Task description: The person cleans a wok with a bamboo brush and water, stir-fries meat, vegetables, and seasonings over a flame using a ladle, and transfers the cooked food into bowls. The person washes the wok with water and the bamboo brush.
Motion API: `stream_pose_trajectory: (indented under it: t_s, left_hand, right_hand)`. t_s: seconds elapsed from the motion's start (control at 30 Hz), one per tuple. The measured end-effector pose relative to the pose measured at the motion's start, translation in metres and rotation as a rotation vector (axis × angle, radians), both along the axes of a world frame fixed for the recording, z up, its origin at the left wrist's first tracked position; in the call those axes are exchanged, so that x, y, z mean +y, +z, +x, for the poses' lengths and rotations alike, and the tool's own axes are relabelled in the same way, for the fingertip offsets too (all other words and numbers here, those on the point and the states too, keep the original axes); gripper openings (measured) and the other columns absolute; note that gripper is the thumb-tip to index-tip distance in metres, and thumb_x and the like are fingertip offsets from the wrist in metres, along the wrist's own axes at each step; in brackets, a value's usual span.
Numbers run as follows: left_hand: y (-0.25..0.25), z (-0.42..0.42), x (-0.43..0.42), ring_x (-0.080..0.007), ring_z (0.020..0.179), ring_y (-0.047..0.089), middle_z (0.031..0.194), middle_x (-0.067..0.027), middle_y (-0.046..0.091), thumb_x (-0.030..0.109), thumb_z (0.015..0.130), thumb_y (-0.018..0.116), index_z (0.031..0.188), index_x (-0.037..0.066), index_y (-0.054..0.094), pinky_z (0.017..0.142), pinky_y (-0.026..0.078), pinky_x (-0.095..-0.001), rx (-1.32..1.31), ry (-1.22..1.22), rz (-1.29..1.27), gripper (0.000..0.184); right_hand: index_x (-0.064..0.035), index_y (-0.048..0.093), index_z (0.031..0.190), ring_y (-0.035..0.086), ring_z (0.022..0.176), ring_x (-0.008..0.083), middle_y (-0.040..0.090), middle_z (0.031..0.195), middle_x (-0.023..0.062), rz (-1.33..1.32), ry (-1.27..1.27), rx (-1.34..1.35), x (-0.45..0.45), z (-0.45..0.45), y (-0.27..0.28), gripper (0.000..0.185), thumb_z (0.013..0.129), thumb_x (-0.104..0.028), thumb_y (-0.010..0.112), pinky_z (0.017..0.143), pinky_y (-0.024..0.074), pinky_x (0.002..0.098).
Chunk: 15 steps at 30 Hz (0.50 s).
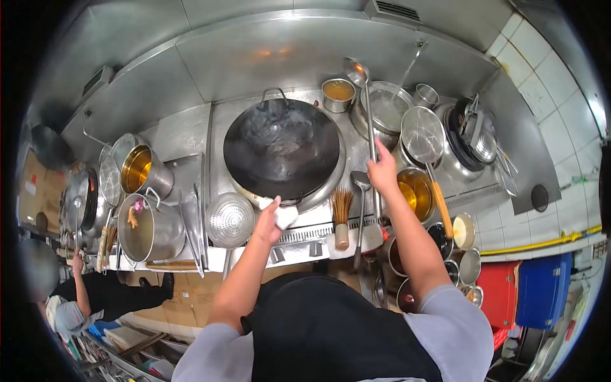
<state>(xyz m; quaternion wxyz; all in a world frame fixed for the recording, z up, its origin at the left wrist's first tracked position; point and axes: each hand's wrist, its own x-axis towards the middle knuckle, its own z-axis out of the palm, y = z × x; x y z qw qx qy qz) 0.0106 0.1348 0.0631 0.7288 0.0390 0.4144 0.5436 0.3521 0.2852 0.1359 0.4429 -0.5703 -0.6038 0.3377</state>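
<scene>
A large black wok (280, 149) sits on the burner, a haze of steam or smoke over its dark surface. At its near rim, my left hand (268, 219) is closed on a folded white cloth (286, 217) against the wok's near handle. My right hand (382, 167) grips the long handle of a ladle (357, 72), whose bowl is raised at the back near the small pot of orange-brown liquid (338, 91). Below my right hand lie a wok spatula (361, 181) and a bamboo brush (342, 216). Left of the cloth is a perforated skimmer (230, 220).
Water runs from a tap (420, 46) into a pot (388, 105). A wire strainer (422, 134) rests by a pot of yellow oil (417, 194). At left stand a stockpot (145, 232) and an oil pot (147, 172). Another person (83, 286) works far left.
</scene>
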Motion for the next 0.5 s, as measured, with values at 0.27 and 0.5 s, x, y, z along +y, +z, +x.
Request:
stream_pose_trajectory:
  t_s: [0.27,0.5]
  left_hand:
    - [-0.057,0.019,-0.061,-0.03,0.106,0.075,0.12,-0.0167,0.074,0.007,0.091,0.061,0.128,-0.002,0.064,0.095,0.061,-0.0468,0.214,-0.193,-0.08,0.039]
    - [-0.048,0.036,-0.097,-0.0349,0.114,0.071,0.121,-0.0226,0.074,0.018,0.08,0.08,0.135,0.002,0.062,0.103,0.054,-0.0423,1.175,-0.492,0.114,0.06]
  right_hand:
    - [0.0024,0.055,0.153,0.073,0.11,0.0355,0.07,0.135,0.0285,-0.471,0.215,-0.196,0.202,-0.009,-0.029,0.076,0.078,-0.006,0.067,0.097,0.0556,0.0389]
    - [0.0086,0.053,0.152,0.067,0.126,0.0448,0.069,0.133,0.033,-0.032,-0.117,-0.321,0.186,0.009,-0.046,0.074,0.081,-0.011,0.063,0.108,0.0531,0.0416]
